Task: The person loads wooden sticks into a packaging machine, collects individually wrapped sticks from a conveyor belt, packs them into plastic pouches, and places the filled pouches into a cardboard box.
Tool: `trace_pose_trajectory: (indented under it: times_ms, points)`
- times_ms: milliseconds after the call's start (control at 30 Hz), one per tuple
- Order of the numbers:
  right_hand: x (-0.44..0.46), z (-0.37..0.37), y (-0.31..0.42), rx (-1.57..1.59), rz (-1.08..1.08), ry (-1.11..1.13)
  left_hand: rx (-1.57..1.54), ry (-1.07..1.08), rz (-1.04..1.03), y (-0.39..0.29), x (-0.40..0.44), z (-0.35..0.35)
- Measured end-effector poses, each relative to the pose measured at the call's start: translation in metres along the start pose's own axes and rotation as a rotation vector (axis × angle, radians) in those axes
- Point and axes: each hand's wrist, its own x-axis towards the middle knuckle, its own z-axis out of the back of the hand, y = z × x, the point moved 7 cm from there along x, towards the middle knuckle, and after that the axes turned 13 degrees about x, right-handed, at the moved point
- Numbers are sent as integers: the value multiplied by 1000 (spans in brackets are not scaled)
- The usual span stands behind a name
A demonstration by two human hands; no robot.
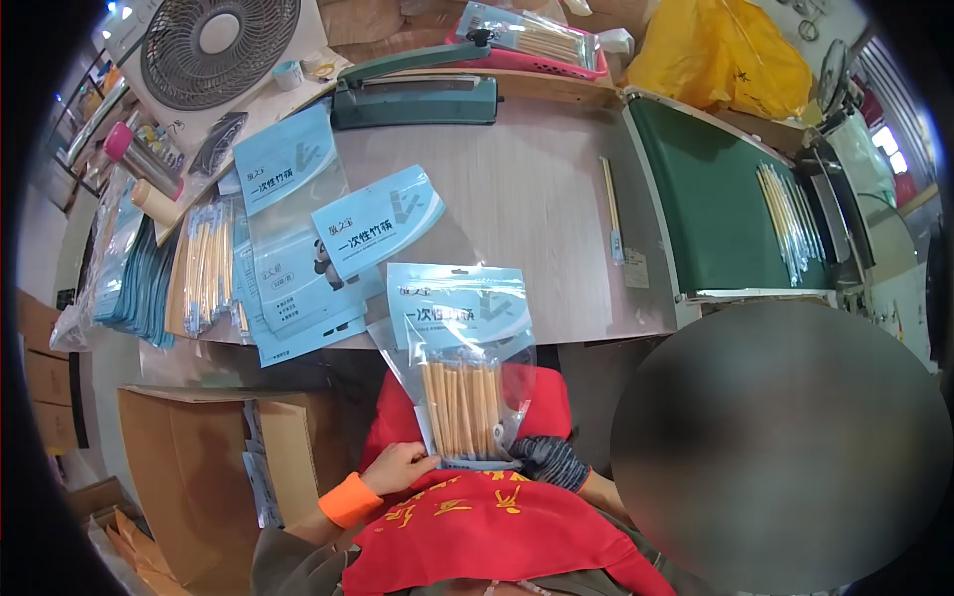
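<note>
A clear plastic bag of chopsticks (462, 407) with a blue printed header stands upright at the table's front edge, above my lap. Many wooden chopsticks are packed side by side in its lower part. My left hand (399, 467), bare with an orange cuff at the wrist, is closed on the bag's lower left corner. At the lower right corner my right hand (550, 463), in a dark grey knit glove, grips the bag; its fingertips are partly hidden. Flat blue-and-clear packaging bags (383, 226) lie overlapped just beyond, to the left.
A green bag sealer (415, 103) sits at the back, near a pink basket (537, 60) of packed chopsticks. Right, a green conveyor belt (706, 189) carries wrapped chopsticks (790, 223). One wrapped pair (611, 214) lies alone. A fan (219, 50) and cardboard box (199, 477) are left.
</note>
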Motion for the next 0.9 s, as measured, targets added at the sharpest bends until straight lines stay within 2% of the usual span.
trace_pose_trajectory:
  times_ms: [33,67,100,133,200,233,300,333,367,400,433,500,533,567,600,633,700,767,833,867,900]
  points:
    - [-2,0,-4,185,-25,-24,-278,62,33,0,7,-1]
    - [6,-14,-35,615,115,-106,-557,125,64,-9,19,4]
    - [22,25,-8,732,168,-295,-710,93,33,-30,30,31]
    - [43,78,28,850,212,-487,-758,-58,-50,-48,44,67]
    - [69,140,35,1019,-23,-658,-859,-378,-136,-74,62,135]
    - [75,162,55,1201,72,-708,-1077,-213,-183,-91,58,158]
    - [70,183,52,769,272,-820,-962,-254,-216,-106,45,184]
    - [72,183,43,765,292,-826,-736,-398,-190,-99,40,194]
    - [78,173,22,983,139,-774,-511,-533,-160,-91,35,203]
    - [83,154,-2,1197,-22,-711,-415,-643,-128,-59,48,207]
    - [86,146,-18,1025,37,-813,-410,-642,-141,-31,69,200]
    - [89,128,-29,1051,-96,-796,238,-1016,41,2,87,206]
    - [86,129,-32,863,-71,-860,486,-1066,94,-11,94,200]
    - [81,133,-34,669,-47,-926,549,-1080,90,-19,103,192]
    - [71,143,-18,348,47,-1006,502,-1042,146,-30,111,188]
    - [71,142,-24,479,32,-996,463,-994,199,-42,119,185]
    - [74,150,-13,422,89,-1070,427,-997,150,-58,142,183]
    - [92,149,-15,206,227,-955,365,-1224,-45,-53,165,187]
    - [93,156,18,-4,263,-812,214,-1169,-98,-38,186,198]
    - [104,146,-10,44,208,-885,262,-1085,-132,-46,187,205]
    - [113,135,-42,95,161,-964,297,-1139,-264,-37,192,214]
